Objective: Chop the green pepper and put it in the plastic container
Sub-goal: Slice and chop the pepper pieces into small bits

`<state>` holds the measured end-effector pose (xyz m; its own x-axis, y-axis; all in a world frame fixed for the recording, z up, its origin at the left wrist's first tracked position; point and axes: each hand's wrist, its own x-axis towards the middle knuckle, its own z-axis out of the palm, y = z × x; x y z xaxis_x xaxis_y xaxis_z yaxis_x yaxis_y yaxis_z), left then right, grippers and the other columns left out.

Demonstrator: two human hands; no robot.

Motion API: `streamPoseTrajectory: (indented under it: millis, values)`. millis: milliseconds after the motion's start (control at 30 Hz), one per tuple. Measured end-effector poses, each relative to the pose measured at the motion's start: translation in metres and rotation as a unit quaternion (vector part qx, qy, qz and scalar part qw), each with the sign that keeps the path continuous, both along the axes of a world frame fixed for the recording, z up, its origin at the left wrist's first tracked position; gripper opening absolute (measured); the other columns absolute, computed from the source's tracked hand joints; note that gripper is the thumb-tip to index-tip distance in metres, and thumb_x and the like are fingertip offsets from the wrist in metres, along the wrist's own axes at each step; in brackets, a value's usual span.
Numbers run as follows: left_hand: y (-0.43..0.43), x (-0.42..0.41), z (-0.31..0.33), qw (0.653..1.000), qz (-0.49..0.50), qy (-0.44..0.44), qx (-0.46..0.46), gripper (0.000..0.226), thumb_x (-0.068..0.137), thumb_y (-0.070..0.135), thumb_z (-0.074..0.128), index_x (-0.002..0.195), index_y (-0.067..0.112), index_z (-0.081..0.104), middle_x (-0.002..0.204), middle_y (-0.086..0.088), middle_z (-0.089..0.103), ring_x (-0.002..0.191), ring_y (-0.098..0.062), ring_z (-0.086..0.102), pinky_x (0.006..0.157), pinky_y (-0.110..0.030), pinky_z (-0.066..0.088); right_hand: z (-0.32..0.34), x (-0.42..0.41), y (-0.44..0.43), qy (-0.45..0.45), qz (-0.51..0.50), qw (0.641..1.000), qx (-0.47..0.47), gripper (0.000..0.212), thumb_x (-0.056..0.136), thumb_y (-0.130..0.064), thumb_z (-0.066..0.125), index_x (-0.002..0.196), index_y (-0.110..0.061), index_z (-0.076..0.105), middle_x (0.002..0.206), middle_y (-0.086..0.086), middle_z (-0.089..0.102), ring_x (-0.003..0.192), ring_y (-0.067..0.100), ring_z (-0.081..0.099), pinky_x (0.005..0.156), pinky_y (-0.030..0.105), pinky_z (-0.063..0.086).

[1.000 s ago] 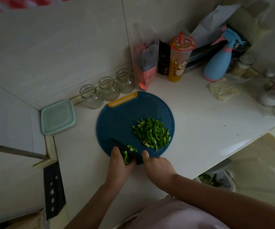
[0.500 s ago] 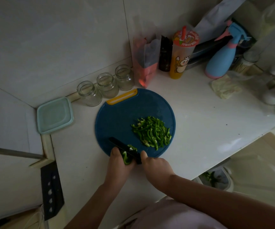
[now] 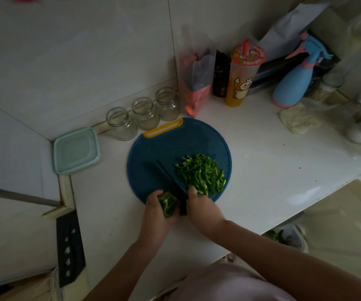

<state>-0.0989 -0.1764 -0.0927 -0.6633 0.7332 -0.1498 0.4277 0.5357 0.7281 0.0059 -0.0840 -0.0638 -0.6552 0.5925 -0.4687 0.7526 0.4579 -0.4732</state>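
Note:
A round blue cutting board (image 3: pixel 166 148) with a yellow handle lies on the white counter. A pile of chopped green pepper strips (image 3: pixel 201 172) covers its right half. My left hand (image 3: pixel 156 210) grips the uncut piece of green pepper (image 3: pixel 168 203) at the board's near edge. My right hand (image 3: pixel 203 208) holds the handle of a black knife (image 3: pixel 168 179), whose blade points up-left across the board, between the pepper piece and the pile. The pale green plastic container (image 3: pixel 76 149), lid on, sits in the corner to the left of the board.
Three glass jars (image 3: pixel 145 114) stand behind the board by the wall. Further right are a pink bag (image 3: pixel 194 83), a dark bottle (image 3: pixel 219 77), a drink cup (image 3: pixel 241 77) and a blue spray bottle (image 3: pixel 294 81). A black knife block (image 3: pixel 69 248) sits lower left. The counter edge runs lower right.
The knife has swung: its blade now lies longer and further up across the board. More of the uncut pepper piece shows in my left hand. The camera has shifted slightly.

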Motion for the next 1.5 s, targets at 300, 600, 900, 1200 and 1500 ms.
streamPoseTrajectory:
  millis: [300, 600, 900, 1200, 1500]
  values:
    - [0.001, 0.006, 0.001, 1.000, 0.007, 0.012, -0.001, 0.066, 0.065, 0.012, 0.084, 0.114, -0.008, 0.046, 0.110, -0.020, 0.056, 0.102, -0.031, 0.057, 0.077, -0.022, 0.042, 0.002, 0.030, -0.015, -0.011, 0.104, 0.991, 0.078, 0.036, 0.093, -0.009, 0.037, 0.129, -0.005, 0.029, 0.090, 0.016, 0.061, 0.082, 0.038, 0.060, 0.060, 0.037, 0.035]
    - [0.003, 0.004, 0.002, 1.000, 0.024, 0.002, -0.016, 0.066, 0.063, 0.016, 0.085, 0.112, -0.007, 0.047, 0.107, -0.020, 0.058, 0.103, -0.032, 0.058, 0.074, -0.023, 0.041, 0.004, 0.027, -0.015, -0.019, 0.133, 0.986, 0.096, 0.040, 0.088, -0.001, 0.036, 0.127, -0.006, 0.030, 0.060, 0.001, 0.029, 0.063, 0.029, 0.042, 0.058, 0.037, 0.034]
    - [0.003, 0.003, 0.001, 1.000, 0.019, -0.001, -0.022, 0.065, 0.065, 0.016, 0.084, 0.113, -0.005, 0.046, 0.109, -0.019, 0.058, 0.104, -0.030, 0.057, 0.078, -0.026, 0.044, 0.001, 0.025, -0.013, -0.017, 0.124, 0.990, 0.071, 0.035, 0.087, -0.001, 0.036, 0.121, -0.009, 0.031, 0.062, 0.001, 0.033, 0.063, 0.029, 0.044, 0.057, 0.036, 0.036]
    - [0.005, -0.001, 0.001, 0.999, -0.009, -0.001, -0.044, 0.076, 0.064, 0.015, 0.084, 0.125, -0.005, 0.044, 0.119, -0.019, 0.053, 0.111, -0.031, 0.053, 0.088, -0.031, 0.044, 0.000, 0.017, -0.001, -0.010, 0.098, 0.995, -0.020, 0.019, 0.092, -0.005, 0.037, 0.111, -0.007, 0.036, 0.080, 0.012, 0.055, 0.077, 0.036, 0.060, 0.057, 0.035, 0.038]
    - [0.003, 0.000, 0.005, 0.999, -0.006, -0.016, -0.051, 0.058, 0.080, 0.010, 0.069, 0.131, 0.002, 0.042, 0.122, -0.011, 0.050, 0.105, -0.021, 0.053, 0.083, -0.020, 0.038, 0.010, -0.035, 0.003, -0.008, 0.052, 0.997, -0.048, 0.029, 0.092, -0.012, 0.047, 0.119, -0.003, 0.038, 0.109, 0.018, 0.060, 0.100, 0.035, 0.060, 0.070, 0.038, 0.045]
